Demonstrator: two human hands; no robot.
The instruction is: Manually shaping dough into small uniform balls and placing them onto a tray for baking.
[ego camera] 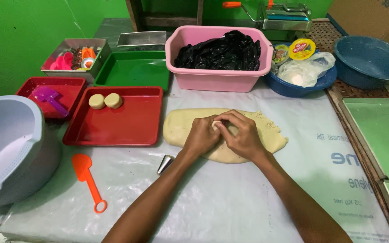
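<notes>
- Your left hand (pixel 202 136) and right hand (pixel 244 136) pinch a small dough piece (pixel 215 125) together.
- Both rest on the flattened dough sheet (pixel 271 131), mid-table.
- Left: a red tray (pixel 127 126) carrying two dough rounds (pixel 105 101).

Room: bright green painted wall (pixel 28 31) behind and left of the bench (pixel 230 198), finely cracked. Bench covered in translucent plastic sheet. Brown cardboard box (pixel 374 15) past the far right corner. Lighting even, soft.

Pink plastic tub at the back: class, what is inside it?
The pink plastic tub holds a crumpled black plastic bag. Anything beneath or inside the bag is covered and cannot be seen.
</notes>
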